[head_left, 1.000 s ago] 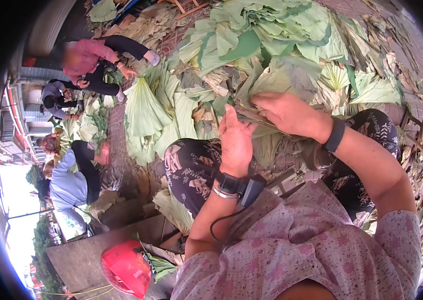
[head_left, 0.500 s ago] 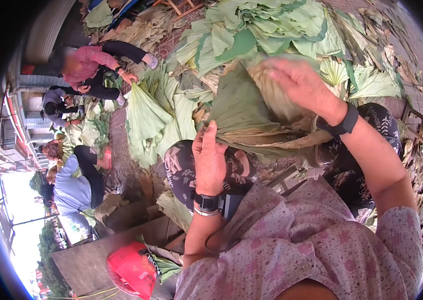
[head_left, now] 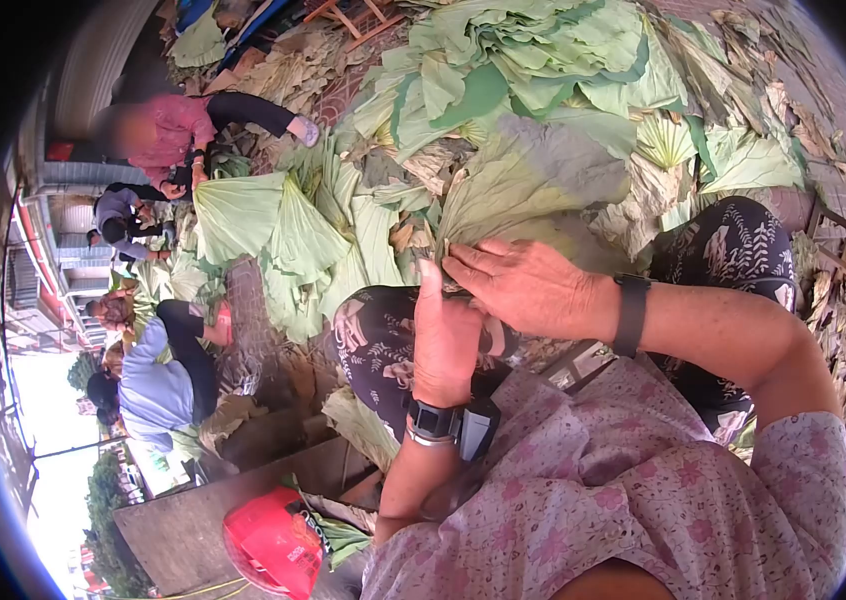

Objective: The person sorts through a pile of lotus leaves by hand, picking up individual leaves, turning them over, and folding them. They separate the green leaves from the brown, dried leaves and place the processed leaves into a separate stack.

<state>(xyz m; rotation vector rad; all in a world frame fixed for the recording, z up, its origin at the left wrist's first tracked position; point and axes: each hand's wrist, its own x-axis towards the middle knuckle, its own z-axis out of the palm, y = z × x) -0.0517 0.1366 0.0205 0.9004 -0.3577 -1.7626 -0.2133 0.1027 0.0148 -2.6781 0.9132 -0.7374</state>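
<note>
A large dried-green lotus leaf [head_left: 533, 175] stands up from between my hands, folded over, its veins converging near my fingers. My left hand [head_left: 446, 345] is closed at the leaf's narrow lower end with the thumb pointing up; its other fingers are partly hidden. Right beside it, my right hand [head_left: 533, 285] lies across the lower part of the leaf, fingers bent and closed on its edge. Both hands are above my knees, close together. Behind the leaf spreads a thick pile of pale green lotus leaves [head_left: 533, 60].
Several people sit to the left; one in a pink top [head_left: 168, 130] holds a lotus leaf [head_left: 238, 215]. A red helmet [head_left: 273, 545] is at the lower left, near a wooden board [head_left: 183, 530]. Brown dry leaf scraps [head_left: 828, 370] litter the ground on the right.
My right hand has come down and left to meet my left hand. The leaf, spread wide before, is now folded and upright. The person in pink has drawn a leaf closer.
</note>
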